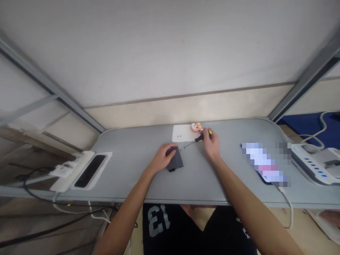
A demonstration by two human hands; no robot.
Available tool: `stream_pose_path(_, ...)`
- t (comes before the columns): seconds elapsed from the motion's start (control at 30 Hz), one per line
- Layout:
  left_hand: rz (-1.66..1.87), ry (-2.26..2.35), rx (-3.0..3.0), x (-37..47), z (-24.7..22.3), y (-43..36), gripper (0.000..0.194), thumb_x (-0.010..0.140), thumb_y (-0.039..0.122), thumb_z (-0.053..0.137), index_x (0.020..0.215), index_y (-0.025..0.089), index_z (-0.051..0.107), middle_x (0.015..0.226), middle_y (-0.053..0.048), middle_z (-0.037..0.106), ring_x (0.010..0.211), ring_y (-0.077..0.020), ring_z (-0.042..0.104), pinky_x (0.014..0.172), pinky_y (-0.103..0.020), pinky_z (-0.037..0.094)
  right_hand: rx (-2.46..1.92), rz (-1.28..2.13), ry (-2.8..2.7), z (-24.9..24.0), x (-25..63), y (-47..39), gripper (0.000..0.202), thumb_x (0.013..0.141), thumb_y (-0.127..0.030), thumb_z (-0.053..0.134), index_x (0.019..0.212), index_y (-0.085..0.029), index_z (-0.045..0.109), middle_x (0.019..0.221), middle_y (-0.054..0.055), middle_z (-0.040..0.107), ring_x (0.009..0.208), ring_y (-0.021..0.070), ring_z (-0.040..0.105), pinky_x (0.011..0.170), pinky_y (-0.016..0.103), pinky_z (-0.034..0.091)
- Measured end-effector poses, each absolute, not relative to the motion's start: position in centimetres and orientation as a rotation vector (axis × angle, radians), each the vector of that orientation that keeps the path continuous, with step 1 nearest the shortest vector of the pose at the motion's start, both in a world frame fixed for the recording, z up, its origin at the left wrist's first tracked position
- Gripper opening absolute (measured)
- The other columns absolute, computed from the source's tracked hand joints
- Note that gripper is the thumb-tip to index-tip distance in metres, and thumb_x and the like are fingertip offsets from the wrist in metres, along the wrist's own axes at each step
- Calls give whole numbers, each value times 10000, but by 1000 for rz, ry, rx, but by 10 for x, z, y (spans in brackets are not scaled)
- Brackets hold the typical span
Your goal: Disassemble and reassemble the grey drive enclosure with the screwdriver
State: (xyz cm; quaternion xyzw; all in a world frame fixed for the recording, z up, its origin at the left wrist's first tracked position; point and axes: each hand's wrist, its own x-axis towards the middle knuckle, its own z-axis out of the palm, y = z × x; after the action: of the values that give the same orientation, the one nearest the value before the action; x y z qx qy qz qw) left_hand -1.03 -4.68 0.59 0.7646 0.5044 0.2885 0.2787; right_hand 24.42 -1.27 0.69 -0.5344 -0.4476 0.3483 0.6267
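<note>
Near the middle of the grey table, my left hand (pixel 164 157) is closed around the upper left of a flat black box (pixel 176 160), thumb on top. The box lies on the table, and a small dark part juts from its near edge. My right hand (pixel 211 142) grips a screwdriver (pixel 199 138) with a black and yellow handle. Its thin shaft points down and left, the tip close to a tiny dark screw (pixel 180 149) beside the box. Two more small dark screws (pixel 179 136) rest on a white sheet of paper (pixel 183 131) behind the box.
An orange and white animal-faced item (pixel 196 127) sits on the paper's right end. To the right are a phone (pixel 262 164) with a lit, blurred screen and a white power strip (pixel 313 166). On the left lie a dark phone (pixel 89 171) and another power strip (pixel 71 173) with cables.
</note>
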Motion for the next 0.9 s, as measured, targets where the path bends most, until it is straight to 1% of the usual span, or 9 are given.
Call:
stream_pose_path(0.2,747,1366,1967,-10,7,-47,295,1017,349,562,1278,289,684,1275,-81,638,1178,-253,615,923,-390,585,-1194,887,-1115,3,231,-18,461,945,-613,553,785,-195,662,712,1,623,684,160,552,693,295,428)
stream_pose_path(0.37,744,1408,2003,-8,10,-47,281,1001,297,572,1253,288,695,1254,-61,655,1198,-235,617,1072,-425,513,-1196,877,-1044,6,234,-16,462,939,-621,558,784,-200,667,712,6,633,665,155,546,660,287,434)
stream_pose_path(0.43,738,1437,2015,-4,11,-47,278,988,282,582,1242,283,695,1236,-56,668,1168,-231,635,1050,-406,522,-1196,869,-994,8,238,-14,451,940,-614,555,787,-205,665,707,5,641,667,153,556,650,279,442)
stream_pose_path(0.5,726,1486,2001,3,13,-48,277,977,272,594,1236,271,691,1219,-57,679,1089,-222,665,983,-382,546,-1185,857,-941,10,243,-11,454,939,-618,551,780,-206,657,691,-1,632,657,145,554,637,269,442)
stream_pose_path(0.57,723,1564,1985,12,16,-50,247,959,254,613,1191,246,698,1170,-58,696,999,-212,681,937,-372,550,-1165,842,-877,11,247,-9,474,932,-637,547,765,-204,645,682,-3,624,632,135,543,614,263,433)
stream_pose_path(0.7,714,1620,1966,30,23,-50,116,941,282,654,992,205,724,1006,-56,729,908,-214,683,883,-362,542,-1148,841,-798,11,251,-4,497,917,-660,549,753,-200,639,669,-2,617,572,118,509,548,254,399)
stream_pose_path(0.77,711,1604,1975,36,25,-47,174,940,344,680,1034,208,734,1029,-63,731,908,-216,681,870,-360,539,-1146,855,-783,10,251,-3,502,908,-668,557,752,-198,643,661,-6,607,559,112,499,533,249,389)
stream_pose_path(0.83,729,1617,1986,40,24,-41,266,934,391,705,1133,216,731,1097,-73,718,903,-210,677,855,-351,536,-1141,879,-774,8,250,-3,508,896,-678,570,750,-197,643,661,-9,603,556,109,497,531,246,392)
stream_pose_path(0.9,760,1602,2001,42,20,-34,271,942,392,704,1151,221,733,1117,-70,708,881,-193,670,833,-329,531,-1131,902,-773,7,248,-3,507,894,-679,577,755,-196,646,661,-12,602,557,107,498,536,244,398)
